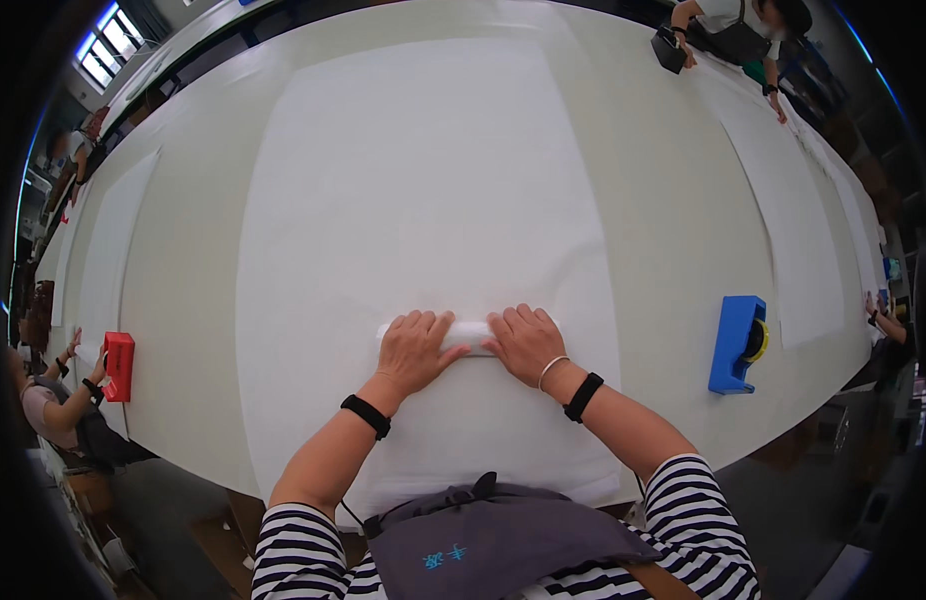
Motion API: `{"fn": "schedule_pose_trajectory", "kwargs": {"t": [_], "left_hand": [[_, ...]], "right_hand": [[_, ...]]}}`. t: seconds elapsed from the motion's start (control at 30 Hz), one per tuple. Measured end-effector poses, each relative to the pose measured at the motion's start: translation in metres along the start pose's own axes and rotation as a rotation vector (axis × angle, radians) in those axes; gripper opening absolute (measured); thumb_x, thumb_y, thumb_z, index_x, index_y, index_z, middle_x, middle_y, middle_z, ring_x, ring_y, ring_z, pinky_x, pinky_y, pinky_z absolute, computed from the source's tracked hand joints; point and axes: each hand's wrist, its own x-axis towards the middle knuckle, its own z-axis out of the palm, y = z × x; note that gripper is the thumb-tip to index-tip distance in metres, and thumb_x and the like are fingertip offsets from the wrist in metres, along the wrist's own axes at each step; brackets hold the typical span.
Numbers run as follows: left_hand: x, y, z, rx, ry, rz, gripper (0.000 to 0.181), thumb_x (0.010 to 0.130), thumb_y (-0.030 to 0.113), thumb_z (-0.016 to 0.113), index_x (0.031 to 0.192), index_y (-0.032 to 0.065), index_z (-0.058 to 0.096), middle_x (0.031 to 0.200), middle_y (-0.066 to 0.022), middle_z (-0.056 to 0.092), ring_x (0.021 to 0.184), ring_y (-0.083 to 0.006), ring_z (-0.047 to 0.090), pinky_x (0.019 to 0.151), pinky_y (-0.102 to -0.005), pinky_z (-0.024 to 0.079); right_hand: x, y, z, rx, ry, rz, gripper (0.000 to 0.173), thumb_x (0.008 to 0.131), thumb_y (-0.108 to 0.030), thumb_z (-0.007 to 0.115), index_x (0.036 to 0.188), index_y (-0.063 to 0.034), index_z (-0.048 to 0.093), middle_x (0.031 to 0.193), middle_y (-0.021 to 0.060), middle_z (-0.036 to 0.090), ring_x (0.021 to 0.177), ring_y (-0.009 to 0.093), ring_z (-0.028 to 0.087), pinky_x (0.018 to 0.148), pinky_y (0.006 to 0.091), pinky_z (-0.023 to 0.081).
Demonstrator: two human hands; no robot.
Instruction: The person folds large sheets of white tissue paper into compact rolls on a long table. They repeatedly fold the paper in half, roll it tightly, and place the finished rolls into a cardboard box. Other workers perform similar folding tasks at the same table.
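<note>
A white roll [470, 336], perhaps paper or thin sheet material, lies crosswise on a broad white sheet [433, 187]. My left hand [418, 349] rests over the roll's left part, fingers curled across its far side and the thumb on the near side. My right hand [524, 341] grips the right part in the same way. A short stretch of the roll shows between my thumbs. Its ends are partly hidden by my hands. The sheet runs from near my apron to the far part of the table.
On the table [673, 300], a blue tape dispenser [725, 345] with a yellow-edged roll stands at right. At left is a red tape dispenser [119, 367] by a co-worker [58, 405]. Other white sheets [793, 225] lie at both sides. Another person [733, 30] leans over the far right.
</note>
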Motion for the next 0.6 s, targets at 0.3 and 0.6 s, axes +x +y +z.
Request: {"fn": "schedule_pose_trajectory", "kwargs": {"t": [0.3,0.6], "left_hand": [[0.001,0.019,0.011,0.089,0.138,0.13,0.079,0.078,0.053,0.076,0.141,0.0129,0.049,0.117,-0.0087,0.054,0.109,-0.0267,0.052,0.094,-0.0434,0.042],[-0.013,0.04,0.018,0.069,0.068,-0.031,0.064,0.075,0.06,0.076,0.114,0.0113,0.062,0.09,-0.0068,0.064,0.088,-0.0257,0.062,0.076,-0.0414,0.048]], "right_hand": [[0.006,0.011,0.001,0.033,-0.072,0.064,0.04,0.099,-0.049,0.052,0.11,-0.0113,0.062,0.097,0.0074,0.061,0.097,0.023,0.057,0.083,0.0373,0.044],[-0.09,0.046,-0.013,0.088,-0.052,0.581,0.061,0.093,-0.063,0.056,0.123,-0.0095,0.061,0.111,0.0111,0.065,0.105,0.027,0.057,0.092,0.0403,0.046]]}}
